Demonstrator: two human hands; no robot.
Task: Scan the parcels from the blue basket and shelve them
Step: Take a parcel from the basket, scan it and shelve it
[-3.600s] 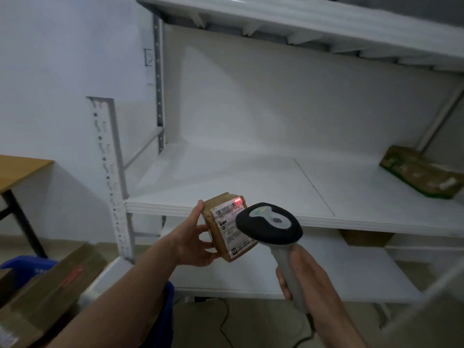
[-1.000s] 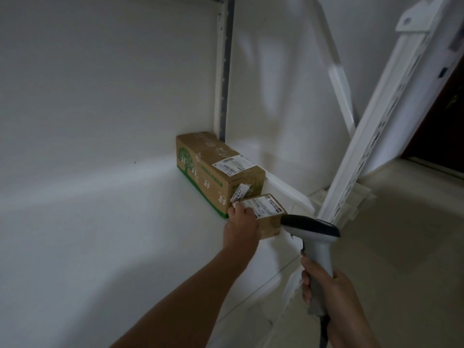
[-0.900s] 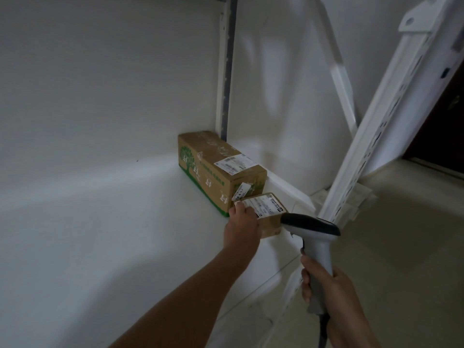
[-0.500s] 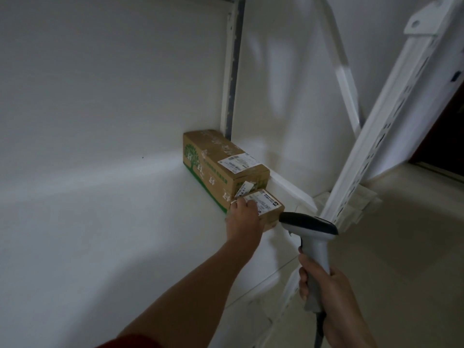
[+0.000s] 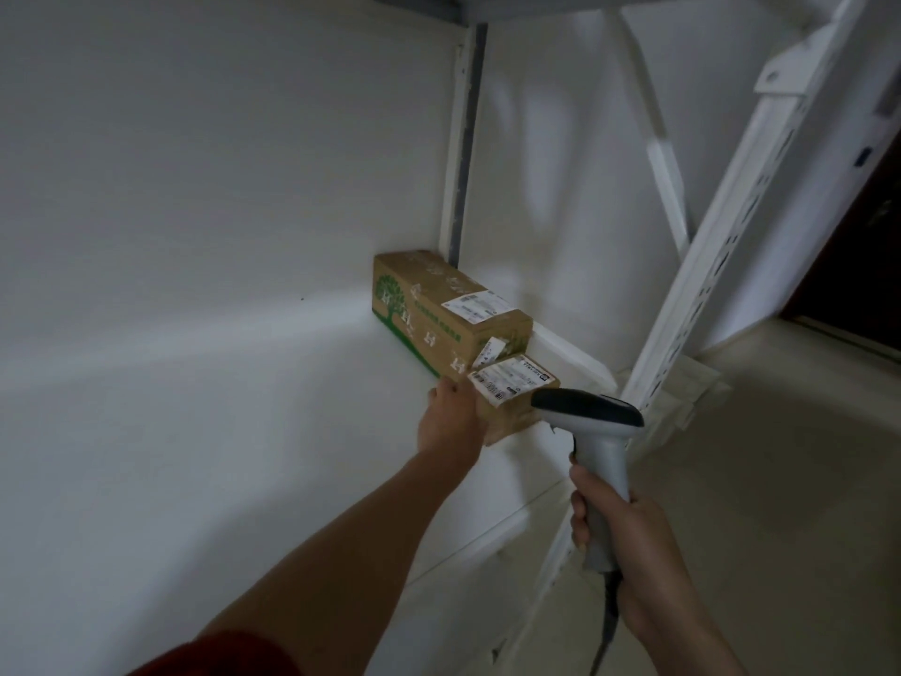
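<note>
A small brown parcel [image 5: 517, 404] with a white label on top lies on the white shelf board [image 5: 244, 431], against the end of a long cardboard box [image 5: 439, 314] printed with a green tree. My left hand [image 5: 451, 422] rests against the small parcel's left side; its fingers are off the label. My right hand [image 5: 619, 534] grips the grey handle of the barcode scanner [image 5: 592, 431], whose black head is level with the parcel's right end. The blue basket is out of view.
White slotted uprights [image 5: 721, 265] and a diagonal brace frame the shelf's right end. The shelf's back panel rises behind the boxes. Pale floor lies to the right, with a dark doorway [image 5: 868, 265] beyond. The scanner's cable hangs below my right hand.
My left hand has slid off the small parcel's label to its left side. The parcel lies flat on the shelf beside the long box. The scanner stays in my right hand.
</note>
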